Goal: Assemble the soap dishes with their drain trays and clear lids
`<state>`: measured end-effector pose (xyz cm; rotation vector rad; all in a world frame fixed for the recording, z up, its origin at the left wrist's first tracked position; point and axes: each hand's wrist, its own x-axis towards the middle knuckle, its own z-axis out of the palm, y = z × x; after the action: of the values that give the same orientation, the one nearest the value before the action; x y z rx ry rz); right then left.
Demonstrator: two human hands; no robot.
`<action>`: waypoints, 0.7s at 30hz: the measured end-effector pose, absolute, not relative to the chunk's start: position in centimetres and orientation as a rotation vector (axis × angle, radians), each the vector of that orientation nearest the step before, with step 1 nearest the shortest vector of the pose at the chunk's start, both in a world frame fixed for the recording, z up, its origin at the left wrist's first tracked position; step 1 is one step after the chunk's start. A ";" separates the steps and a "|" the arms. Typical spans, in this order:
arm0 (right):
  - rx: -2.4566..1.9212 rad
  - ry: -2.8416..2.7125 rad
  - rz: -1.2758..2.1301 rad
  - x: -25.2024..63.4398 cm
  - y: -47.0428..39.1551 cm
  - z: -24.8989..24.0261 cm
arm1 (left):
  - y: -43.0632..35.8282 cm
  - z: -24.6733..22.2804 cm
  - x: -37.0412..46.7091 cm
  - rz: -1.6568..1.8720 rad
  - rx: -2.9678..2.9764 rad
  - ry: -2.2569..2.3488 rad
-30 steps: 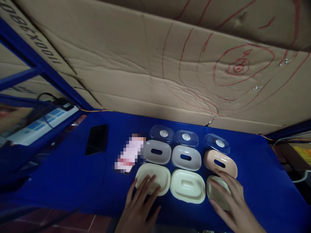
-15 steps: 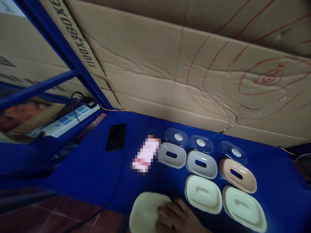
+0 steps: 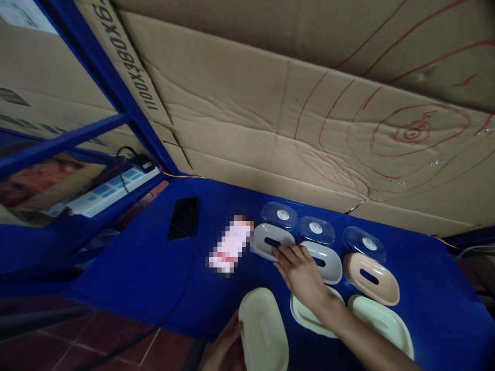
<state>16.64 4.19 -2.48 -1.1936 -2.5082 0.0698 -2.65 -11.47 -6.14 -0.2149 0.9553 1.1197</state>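
Observation:
My left hand [image 3: 228, 342], at the bottom edge, grips a cream oval dish [image 3: 265, 330] that is tilted up. My right hand [image 3: 299, 265] reaches over the blue table, its fingertips at the front rim of the left grey slotted tray [image 3: 266, 232]; its fingers are bent close together, and whether they grip the rim is unclear. A second grey tray [image 3: 330, 260] lies partly behind this hand. To its right is a peach slotted tray [image 3: 381, 281]. Two pale cream dishes [image 3: 303, 312] [image 3: 390, 319] lie nearer, one partly under my right forearm.
Three clear lids [image 3: 276, 214] [image 3: 315, 229] [image 3: 361, 239] line the back of the blue table [image 3: 135, 263]. A black phone [image 3: 183, 219] and a blurred pink item [image 3: 232, 245] lie left. A cable crosses the table. Cardboard [image 3: 232, 103] stands behind; a power strip [image 3: 108, 190] is far left.
My right hand has moved from the cream dish up to the left grey tray. The cream dish has shifted right and tilted up, and my left hand has come into view holding it.

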 end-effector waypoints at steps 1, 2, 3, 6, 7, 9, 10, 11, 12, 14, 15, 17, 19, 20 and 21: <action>-1.188 -2.492 0.080 16.8 3.8 -2.2 | -11.2 -6.3 -2.4 1.125 -0.231 1.005; -1.184 -2.468 0.095 17.0 3.2 -1.8 | -10.8 -6.3 -2.3 1.132 -0.239 1.047; -1.178 -2.439 0.120 17.2 2.3 -1.2 | -10.3 -6.1 -2.1 1.148 -0.236 1.068; -1.134 -2.355 0.196 17.3 -0.8 0.6 | -8.4 -4.9 -1.5 1.272 -0.182 0.958; -1.107 -2.332 0.199 17.1 -1.8 1.0 | -7.8 -4.5 -1.2 1.314 -0.172 0.910; -1.051 -2.299 0.142 16.5 -3.3 1.4 | -6.9 -4.0 -0.5 1.356 -0.176 0.812; -1.032 -2.287 0.095 16.2 -3.8 1.3 | -6.6 -3.9 -0.2 1.348 -0.188 0.766; -1.023 -2.279 0.051 15.9 -4.1 1.2 | -6.5 -4.0 0.1 1.332 -0.197 0.725; -1.023 -2.276 0.018 15.7 -4.1 1.0 | -6.5 -4.2 0.4 1.315 -0.200 0.692; -1.022 -2.286 -0.007 15.5 -3.9 0.6 | -6.7 -4.9 0.6 1.311 -0.177 0.663; -1.016 -2.295 -0.002 15.5 -3.6 0.6 | -6.9 -5.3 0.6 1.327 -0.152 0.670; -0.986 -2.320 0.013 15.6 -3.1 0.6 | -7.0 -6.1 0.5 1.359 -0.096 0.690; -0.959 -2.349 0.035 15.7 -2.8 0.9 | -7.0 -6.6 0.3 1.376 -0.045 0.689; -0.947 -2.362 0.049 15.7 -2.7 0.9 | -7.0 -6.8 0.2 1.375 -0.027 0.671; -0.932 -2.376 0.062 15.7 -2.6 1.0 | -6.9 -6.9 0.2 1.366 -0.016 0.641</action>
<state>15.66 -2.63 0.99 -0.9317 -2.3761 0.0618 0.18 -6.95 -6.91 -0.0156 0.6414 1.3664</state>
